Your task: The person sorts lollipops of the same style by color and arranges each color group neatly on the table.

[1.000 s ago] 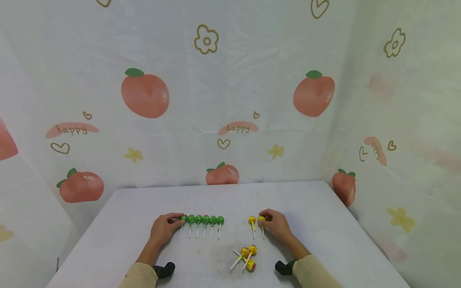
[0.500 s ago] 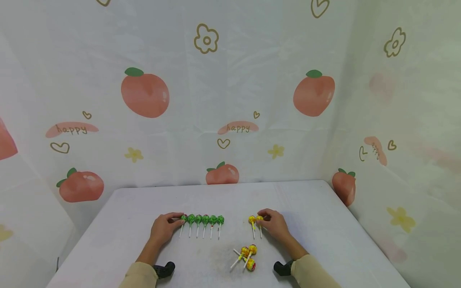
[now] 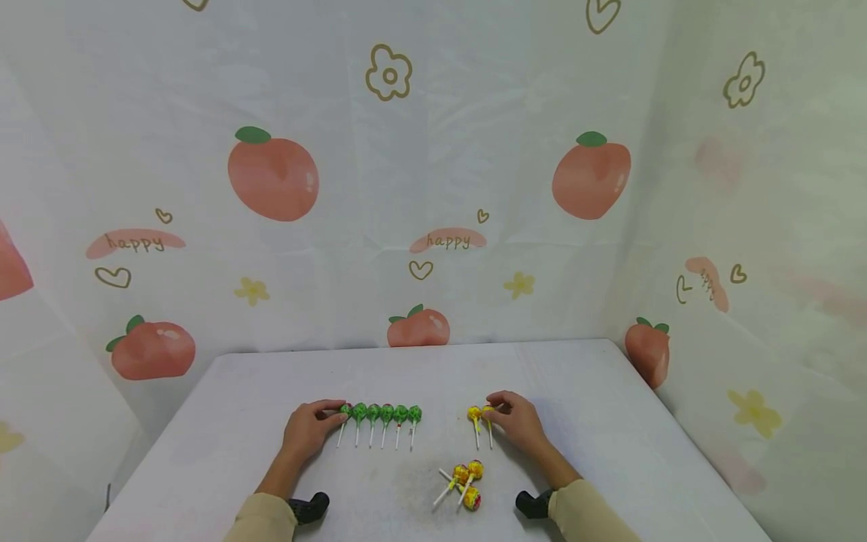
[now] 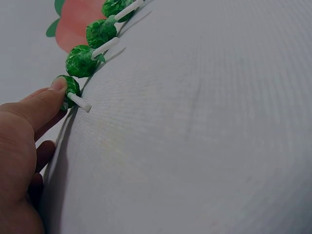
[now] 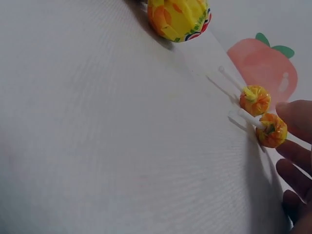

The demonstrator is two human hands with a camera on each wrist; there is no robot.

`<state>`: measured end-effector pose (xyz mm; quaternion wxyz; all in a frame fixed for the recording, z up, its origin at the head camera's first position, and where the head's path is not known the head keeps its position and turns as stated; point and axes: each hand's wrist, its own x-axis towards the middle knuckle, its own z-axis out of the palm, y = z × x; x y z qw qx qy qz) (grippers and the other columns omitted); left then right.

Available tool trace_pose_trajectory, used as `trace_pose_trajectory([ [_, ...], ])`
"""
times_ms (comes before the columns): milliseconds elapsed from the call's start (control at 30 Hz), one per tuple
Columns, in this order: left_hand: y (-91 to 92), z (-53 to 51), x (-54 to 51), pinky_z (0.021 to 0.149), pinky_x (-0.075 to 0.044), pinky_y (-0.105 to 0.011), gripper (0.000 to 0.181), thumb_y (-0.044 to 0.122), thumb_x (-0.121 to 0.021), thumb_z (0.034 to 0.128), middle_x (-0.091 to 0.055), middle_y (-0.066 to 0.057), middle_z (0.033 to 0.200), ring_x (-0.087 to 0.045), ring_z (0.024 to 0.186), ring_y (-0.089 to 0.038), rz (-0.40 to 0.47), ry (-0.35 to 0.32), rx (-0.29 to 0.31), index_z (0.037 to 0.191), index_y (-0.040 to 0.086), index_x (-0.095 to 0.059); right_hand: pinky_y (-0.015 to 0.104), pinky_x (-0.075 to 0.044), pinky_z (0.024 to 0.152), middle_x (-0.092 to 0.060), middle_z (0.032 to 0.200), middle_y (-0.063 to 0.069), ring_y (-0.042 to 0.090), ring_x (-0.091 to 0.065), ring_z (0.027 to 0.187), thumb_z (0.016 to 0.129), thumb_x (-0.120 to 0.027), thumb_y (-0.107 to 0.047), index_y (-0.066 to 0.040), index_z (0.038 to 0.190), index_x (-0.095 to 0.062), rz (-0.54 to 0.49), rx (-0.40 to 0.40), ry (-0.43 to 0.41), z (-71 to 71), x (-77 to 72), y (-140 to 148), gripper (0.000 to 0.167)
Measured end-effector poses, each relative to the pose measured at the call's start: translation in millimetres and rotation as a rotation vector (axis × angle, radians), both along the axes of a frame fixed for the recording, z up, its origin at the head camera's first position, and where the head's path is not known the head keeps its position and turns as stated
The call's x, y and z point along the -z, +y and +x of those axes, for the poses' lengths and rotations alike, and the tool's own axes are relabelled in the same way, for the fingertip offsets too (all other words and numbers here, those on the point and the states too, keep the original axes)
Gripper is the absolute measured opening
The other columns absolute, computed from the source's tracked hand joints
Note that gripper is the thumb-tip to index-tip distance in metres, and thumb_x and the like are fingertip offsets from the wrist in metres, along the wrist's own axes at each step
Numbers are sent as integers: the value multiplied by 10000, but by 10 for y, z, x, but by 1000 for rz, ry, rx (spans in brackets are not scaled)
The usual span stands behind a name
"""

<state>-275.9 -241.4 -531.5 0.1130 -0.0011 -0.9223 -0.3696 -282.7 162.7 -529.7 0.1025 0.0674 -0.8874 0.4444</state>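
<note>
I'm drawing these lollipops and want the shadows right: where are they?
Left wrist view: a dark one on the table beside the left hand; right wrist view: thin streaks by two yellow lollipops; head view: fainter ones near the right forearm.

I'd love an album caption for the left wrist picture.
A left hand pinches a green lollipop, with more green lollipops lined up beyond it on a white tabletop.

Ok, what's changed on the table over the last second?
The round yellow-wrapped lollipop at the right hand slid slightly left, closer to its yellow neighbour; whether it has been let go is unclear. Unchanged: the left hand pinching the end green-wrapped lollipop, the green row and the three heaped yellow lollipops.
</note>
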Motion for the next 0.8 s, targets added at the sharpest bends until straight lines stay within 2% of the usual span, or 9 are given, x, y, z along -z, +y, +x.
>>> trace_pose_trajectory([
  [233,5,5,-9,700,-421,-360,280,198,-781,821,-675,-7,894,-543,774,-168,-3,8,-1,1085,112,-753,295,-478,696,-645,945,13,166,-567,830,852,-746,-102,-57,1025,-701,-69,29,17,58,-87,-8,184],
  [433,0,3,-8,706,-420,-365,284,192,-783,815,-674,-4,900,-543,776,-170,-5,11,-3,1087,114,-753,280,-457,674,-668,924,32,170,-578,801,832,-757,-62,-65,978,-706,-75,-24,189,138,-159,-50,155],
  [500,-3,0,-11,706,-417,-363,283,191,-781,816,-669,2,894,-540,777,-167,-2,5,1,1089,119,-753,276,-459,666,-669,911,25,158,-579,784,833,-751,-56,-60,973,-706,-85,-48,216,178,-187,-73,147],
  [700,-5,-7,-15,707,-411,-360,277,198,-778,822,-655,18,871,-534,782,-165,9,-11,6,1089,128,-755,271,-475,689,-661,919,-40,145,-571,803,878,-721,-101,-86,985,-711,-106,-63,91,305,-243,-144,108],
  [800,-2,-5,-15,721,-416,-362,279,192,-780,820,-661,13,879,-540,790,-165,10,-15,1,1091,132,-755,254,-471,667,-658,908,-41,148,-563,777,880,-718,-104,-86,973,-707,-115,-96,63,381,-257,-163,96],
])
